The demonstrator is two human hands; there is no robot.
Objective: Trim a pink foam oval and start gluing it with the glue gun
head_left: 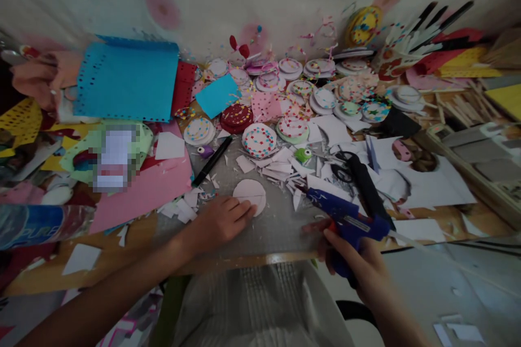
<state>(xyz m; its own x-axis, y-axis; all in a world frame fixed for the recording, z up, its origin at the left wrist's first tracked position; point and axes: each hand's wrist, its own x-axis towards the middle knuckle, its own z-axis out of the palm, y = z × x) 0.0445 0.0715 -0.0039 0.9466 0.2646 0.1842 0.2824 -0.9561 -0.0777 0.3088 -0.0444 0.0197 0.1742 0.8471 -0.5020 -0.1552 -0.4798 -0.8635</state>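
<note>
My left hand (223, 222) rests on the work surface, its bent fingertips at the lower edge of a round white paper disc (246, 191) that lies flat. Wrapped round the handle of a blue hot glue gun (337, 211) is my right hand (358, 260). The gun's nozzle points left and away from me, to the right of the disc and apart from it. A clear glue stick (423, 255) trails from its back end. Just beyond the disc lie a black pen (211, 161), a small purple bead-eyed piece (204, 151) and a green one (303, 154).
Little paper hats (259, 140) with coloured dots crowd the back. White paper scraps (280, 165) and scissors (344, 168) lie near the gun. Blue card (128, 81) and pink paper (142, 200) are left, with a water bottle (44, 225). A cup of pens (393, 62) stands back right.
</note>
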